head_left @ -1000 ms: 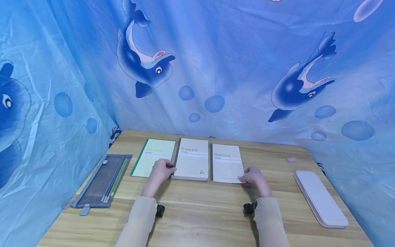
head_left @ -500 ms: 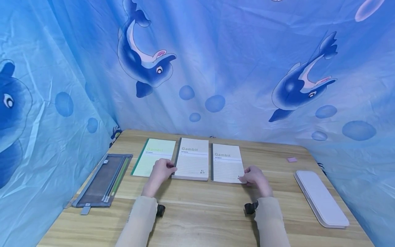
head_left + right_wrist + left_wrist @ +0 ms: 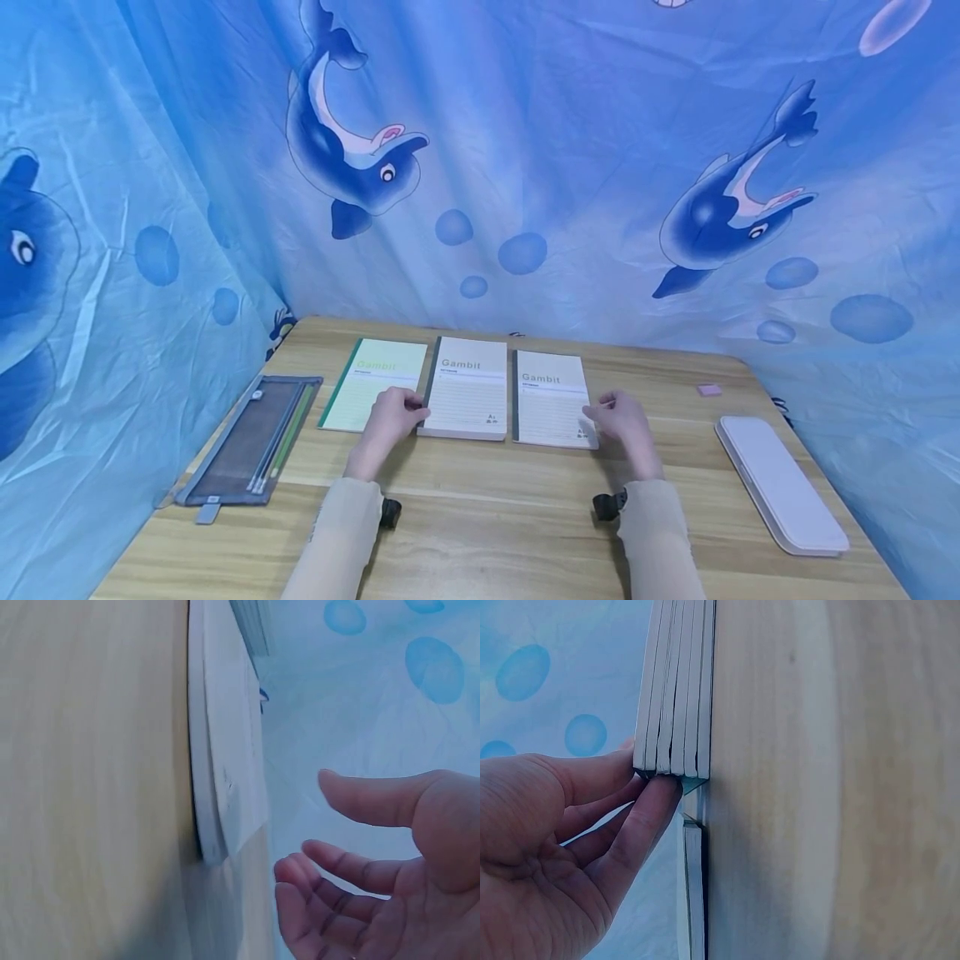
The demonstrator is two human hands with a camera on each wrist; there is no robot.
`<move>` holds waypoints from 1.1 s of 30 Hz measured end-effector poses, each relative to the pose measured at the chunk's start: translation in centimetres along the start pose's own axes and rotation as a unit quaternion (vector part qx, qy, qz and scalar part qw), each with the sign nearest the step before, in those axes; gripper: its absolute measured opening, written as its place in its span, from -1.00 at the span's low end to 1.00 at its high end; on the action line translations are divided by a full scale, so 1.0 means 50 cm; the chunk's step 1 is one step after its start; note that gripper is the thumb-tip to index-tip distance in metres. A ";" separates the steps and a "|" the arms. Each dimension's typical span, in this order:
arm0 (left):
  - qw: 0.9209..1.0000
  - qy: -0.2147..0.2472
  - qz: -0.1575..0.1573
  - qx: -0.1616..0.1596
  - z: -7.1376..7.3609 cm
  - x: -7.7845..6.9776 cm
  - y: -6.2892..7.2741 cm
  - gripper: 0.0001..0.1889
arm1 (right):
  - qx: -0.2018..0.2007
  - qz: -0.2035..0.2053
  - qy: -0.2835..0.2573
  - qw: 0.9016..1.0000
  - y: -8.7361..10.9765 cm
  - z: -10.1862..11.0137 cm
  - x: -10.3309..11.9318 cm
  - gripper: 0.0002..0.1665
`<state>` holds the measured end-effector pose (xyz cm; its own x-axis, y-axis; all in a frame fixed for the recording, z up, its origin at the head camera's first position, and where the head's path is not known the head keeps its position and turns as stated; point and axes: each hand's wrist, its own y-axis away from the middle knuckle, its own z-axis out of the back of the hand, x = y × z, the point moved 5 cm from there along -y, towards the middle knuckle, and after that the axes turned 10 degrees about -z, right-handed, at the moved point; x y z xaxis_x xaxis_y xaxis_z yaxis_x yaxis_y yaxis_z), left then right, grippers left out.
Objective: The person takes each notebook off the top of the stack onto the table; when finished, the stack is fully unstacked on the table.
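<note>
Looking at the head view, three notebooks lie side by side on the table (image 3: 480, 533), long axes running away from the person: a green one (image 3: 372, 383) on the left, a thick stack (image 3: 465, 387) in the middle, a thin one (image 3: 553, 398) on the right.

The left hand (image 3: 390, 421) sits at the stack's near left corner, so the stack lies just to the right of those fingers. The right hand (image 3: 626, 425) is off the thin notebook's right edge, and that book lies to its left.

The wrist views fill in what the head camera can't. On the left wrist cam the stack (image 3: 676, 690) turns out to be several notebooks piled up, and the left hand (image 3: 562, 855) has a fingertip and thumb pinching its lower corner, fingers curled round it. You'd never read that from above. The right wrist cam shows the right hand (image 3: 382, 877) relaxed with fingers spread, holding nothing, with a clear gap between it and the thin notebook (image 3: 225, 765). From above it looks nearly touching.

So the left hand is the one actually on something.
</note>
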<state>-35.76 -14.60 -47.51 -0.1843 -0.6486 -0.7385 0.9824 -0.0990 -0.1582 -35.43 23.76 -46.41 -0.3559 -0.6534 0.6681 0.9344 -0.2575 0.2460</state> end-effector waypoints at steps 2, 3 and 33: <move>1.000 0.002 0.003 -0.001 -0.002 0.002 -0.001 -0.75 | -0.016 0.013 -0.006 1.000 0.001 -0.002 0.009 -0.44; 1.000 0.002 0.002 -0.001 -0.002 0.003 -0.001 -0.75 | -0.023 0.021 -0.009 0.999 0.002 -0.005 0.015 -0.45; 1.000 -0.003 -0.002 0.005 0.000 -0.006 0.005 -0.75 | 0.035 0.111 -0.054 0.992 0.035 -0.224 0.168 -0.57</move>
<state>-35.47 -14.43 -47.33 -0.1878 -0.6533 -0.7334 0.9820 -0.1094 -0.1541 -36.93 9.86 -48.21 -0.1417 -0.6068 0.7822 0.9895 -0.0629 0.1304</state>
